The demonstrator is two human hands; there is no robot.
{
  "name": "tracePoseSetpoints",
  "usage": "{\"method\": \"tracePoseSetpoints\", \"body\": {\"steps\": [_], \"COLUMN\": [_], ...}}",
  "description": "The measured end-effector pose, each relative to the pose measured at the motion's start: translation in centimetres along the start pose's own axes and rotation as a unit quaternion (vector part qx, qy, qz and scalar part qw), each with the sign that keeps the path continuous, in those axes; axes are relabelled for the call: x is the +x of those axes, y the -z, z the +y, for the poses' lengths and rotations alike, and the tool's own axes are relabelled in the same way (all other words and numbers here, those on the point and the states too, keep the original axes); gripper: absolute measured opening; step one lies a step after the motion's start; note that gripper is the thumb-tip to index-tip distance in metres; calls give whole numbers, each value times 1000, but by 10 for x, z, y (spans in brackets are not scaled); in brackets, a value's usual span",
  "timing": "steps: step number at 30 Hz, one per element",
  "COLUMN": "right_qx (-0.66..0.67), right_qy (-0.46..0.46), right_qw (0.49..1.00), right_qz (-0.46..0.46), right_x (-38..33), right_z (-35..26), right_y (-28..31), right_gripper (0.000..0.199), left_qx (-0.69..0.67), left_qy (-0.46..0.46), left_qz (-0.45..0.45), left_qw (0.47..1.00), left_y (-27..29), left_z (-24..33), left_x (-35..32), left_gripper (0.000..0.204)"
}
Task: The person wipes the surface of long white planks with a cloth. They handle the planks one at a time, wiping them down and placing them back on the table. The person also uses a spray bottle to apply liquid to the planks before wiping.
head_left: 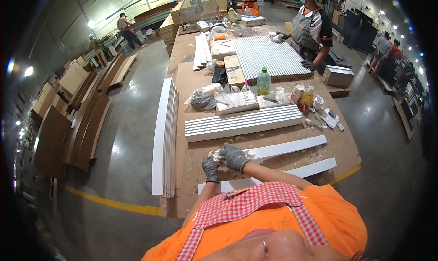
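Both my hands wear grey knit gloves and meet over the near part of the brown workbench. My right hand grips a crumpled white cloth bunched against the end of a white strip. My left hand pinches the same cloth from the other side. A second white strip lies closer to me. Beyond my hands sits a stack of white ribbed strips.
A green bottle, small containers, a plastic bag and a ribbed grey panel fill the bench farther off. A person in an apron works at the far right. White boards lean along the left edge. Brown panels lie on the floor.
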State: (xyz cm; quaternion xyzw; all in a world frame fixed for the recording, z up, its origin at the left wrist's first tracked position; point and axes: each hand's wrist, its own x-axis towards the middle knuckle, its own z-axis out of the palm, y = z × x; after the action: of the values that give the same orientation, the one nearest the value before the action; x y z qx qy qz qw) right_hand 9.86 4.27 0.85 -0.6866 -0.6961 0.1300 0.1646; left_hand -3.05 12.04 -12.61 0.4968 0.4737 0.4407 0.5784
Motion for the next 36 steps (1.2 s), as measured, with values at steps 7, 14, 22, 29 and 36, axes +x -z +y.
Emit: {"method": "tracePoseSetpoints", "body": {"steps": [7, 14, 22, 29, 36], "right_qx": [5, -21, -104, 23, 72], "right_qy": [-122, -389, -59, 61, -27], "right_qw": [990, 921, 993, 998, 996], "right_qz": [67, 10, -11, 12, 37], "right_x": [-63, -135, -54, 2, -17], "right_z": [98, 233, 98, -14, 5], "right_y": [33, 78, 27, -8, 4], "right_gripper": [30, 31, 24, 32, 29], "left_qx": [-72, -67, -102, -181, -18], "left_qy": [133, 144, 98, 81, -75], "left_qz": [43, 72, 79, 37, 36], "left_qw": [988, 985, 987, 979, 996], "left_y": [-5, -4, -4, 4, -1], "left_z": [37, 41, 29, -2, -17], "left_x": [-23, -21, -22, 0, -7], "left_gripper": [28, 26, 27, 31, 27]}}
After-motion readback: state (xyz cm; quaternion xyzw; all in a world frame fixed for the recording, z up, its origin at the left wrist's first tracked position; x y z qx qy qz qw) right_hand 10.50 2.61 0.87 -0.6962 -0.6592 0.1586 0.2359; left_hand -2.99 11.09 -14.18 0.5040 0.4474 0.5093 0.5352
